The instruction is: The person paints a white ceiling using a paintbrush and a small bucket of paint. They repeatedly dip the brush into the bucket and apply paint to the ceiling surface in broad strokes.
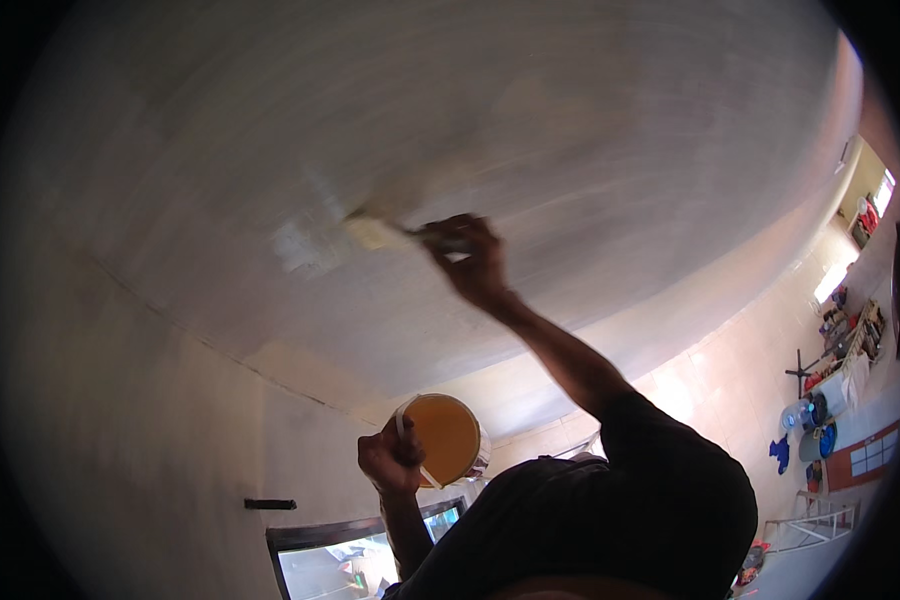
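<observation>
Raised against the broad pale grey surface, my right hand is closed on the handle of a flat tool, blurred, either a brush or a scraper. Its end is at a lighter, yellowish patch on that surface, beside a whitish smear. Lower down, my left hand grips the white handle of a round bucket, whose round face shows orange-yellow; I cannot make out what is in it. My black sleeve crosses the lower right.
A dark-framed window is at the bottom, below a short black bar. Far right are a metal ladder-like frame, blue containers, a black fan, assorted clutter and a red-framed opening. A cracked seam runs along the left.
</observation>
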